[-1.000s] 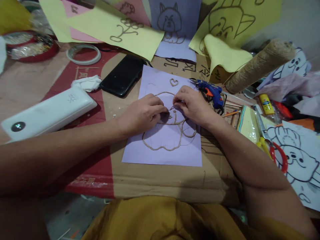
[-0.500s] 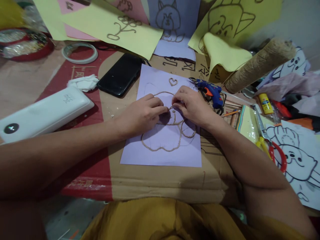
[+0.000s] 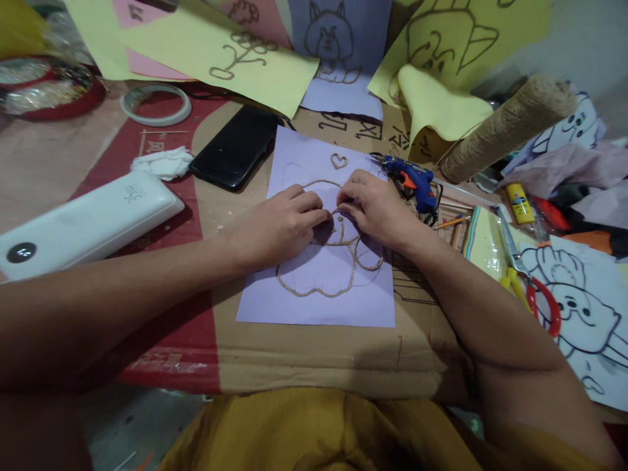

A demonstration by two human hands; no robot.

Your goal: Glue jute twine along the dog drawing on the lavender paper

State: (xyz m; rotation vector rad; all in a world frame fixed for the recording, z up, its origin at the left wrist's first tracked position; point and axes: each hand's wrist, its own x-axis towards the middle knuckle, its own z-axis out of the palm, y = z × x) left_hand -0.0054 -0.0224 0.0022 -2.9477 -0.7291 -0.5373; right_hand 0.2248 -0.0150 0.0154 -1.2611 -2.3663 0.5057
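The purple paper (image 3: 294,311) lies on cardboard (image 3: 304,360), a twine outline (image 3: 318,292) across its middle and a small twine heart (image 3: 338,161) at its far side. Over the outline, the right hand (image 3: 367,204) pinches a short strand (image 3: 336,210) between thumb and finger. The left hand (image 3: 294,219) rests on the paper, fingers curled beside the strand; whether they grip it I cannot tell. The glue gun (image 3: 415,183) lies just right of the paper, the phone (image 3: 235,150) to the far left.
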